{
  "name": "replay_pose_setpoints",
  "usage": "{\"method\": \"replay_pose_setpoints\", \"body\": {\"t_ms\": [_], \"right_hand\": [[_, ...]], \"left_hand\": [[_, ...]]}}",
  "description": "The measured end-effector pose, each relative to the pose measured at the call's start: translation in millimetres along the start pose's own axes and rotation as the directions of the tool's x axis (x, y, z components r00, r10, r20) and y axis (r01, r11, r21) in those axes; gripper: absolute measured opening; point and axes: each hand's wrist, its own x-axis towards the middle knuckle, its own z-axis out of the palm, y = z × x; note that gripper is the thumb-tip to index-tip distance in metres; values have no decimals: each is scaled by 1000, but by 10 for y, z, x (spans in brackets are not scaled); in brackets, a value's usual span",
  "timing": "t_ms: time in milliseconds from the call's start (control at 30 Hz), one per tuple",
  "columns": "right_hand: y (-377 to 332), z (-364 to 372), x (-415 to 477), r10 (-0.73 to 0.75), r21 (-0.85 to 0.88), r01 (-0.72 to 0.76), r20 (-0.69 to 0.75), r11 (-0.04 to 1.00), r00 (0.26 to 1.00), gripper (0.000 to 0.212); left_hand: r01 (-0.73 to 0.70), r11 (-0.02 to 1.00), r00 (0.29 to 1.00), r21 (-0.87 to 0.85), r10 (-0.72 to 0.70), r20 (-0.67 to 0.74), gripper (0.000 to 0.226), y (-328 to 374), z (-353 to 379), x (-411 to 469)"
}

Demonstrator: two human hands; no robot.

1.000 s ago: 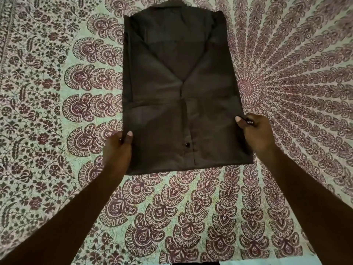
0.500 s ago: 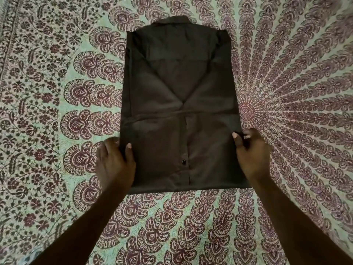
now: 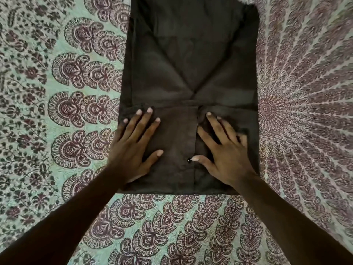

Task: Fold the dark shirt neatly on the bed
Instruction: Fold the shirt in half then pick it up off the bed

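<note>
The dark shirt (image 3: 191, 64) lies flat on the bed as a tall rectangle, sides folded in, a V-shaped fold line at its middle and a small button near the lower placket. My left hand (image 3: 133, 148) rests palm down on the shirt's lower left part, fingers spread. My right hand (image 3: 223, 150) lies palm down on the lower right part, fingers spread and slightly blurred. Neither hand grips the cloth. The shirt's top edge runs out of view.
A green bedsheet (image 3: 57, 111) with maroon paisley and mandala print covers the whole bed around the shirt. My forearms reach in from the bottom corners.
Both hands have let go of the shirt's side edges and moved inward onto its lower part, lying flat. The view has come closer to the shirt.
</note>
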Motion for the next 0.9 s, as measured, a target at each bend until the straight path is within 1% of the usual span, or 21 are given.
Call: {"method": "replay_pose_setpoints", "body": {"t_ms": [133,300,367,433,500,533,567,633,667,700,733,800,900], "right_hand": [[-38,-160,187,22,-46,-21,24,999,999,79],[-12,-272,422,75,-18,-75,4,997,997,80],[-40,-274,383,135,20,-135,-2,991,991,82],[-94,-273,264,228,85,-225,-22,971,973,83],[-169,-252,92,292,151,-278,-80,949,953,86],[-216,-233,-3,278,162,-261,-95,952,956,87],[-255,-203,-99,227,156,-212,-84,965,970,89],[-246,-104,-241,44,95,-41,-23,995,999,89],[-165,-62,-284,-25,55,24,10,998,1000,86],[-44,-24,-308,-42,18,41,24,999,999,84],[92,1,-322,-14,-8,15,21,1000,1000,82],[358,-15,-345,109,-26,-109,12,994,994,82],[504,-83,-370,287,26,-287,9,957,958,85]], "left_hand": [[-15,1000,1000,16,15,12,81,-15,-33,13],[-24,1000,1000,10,24,12,81,-26,-19,18],[-26,1000,1000,13,26,9,80,-27,-8,17],[-26,1000,1000,10,26,2,80,-28,-2,18],[-22,1000,1000,8,22,-3,79,-31,3,17],[-23,1000,1000,8,23,-6,79,-29,8,14],[-24,1000,1000,7,25,-10,79,-26,11,9],[-19,1000,1000,22,19,-14,79,-30,12,7],[-16,999,1000,39,17,-14,79,-28,14,9],[-10,998,1000,55,10,-14,79,-24,15,8],[-1,998,1000,65,2,-15,80,-25,12,3],[5,998,1000,62,-4,-10,80,-14,9,8],[7,998,1000,57,-7,7,80,-14,-8,12]]}}
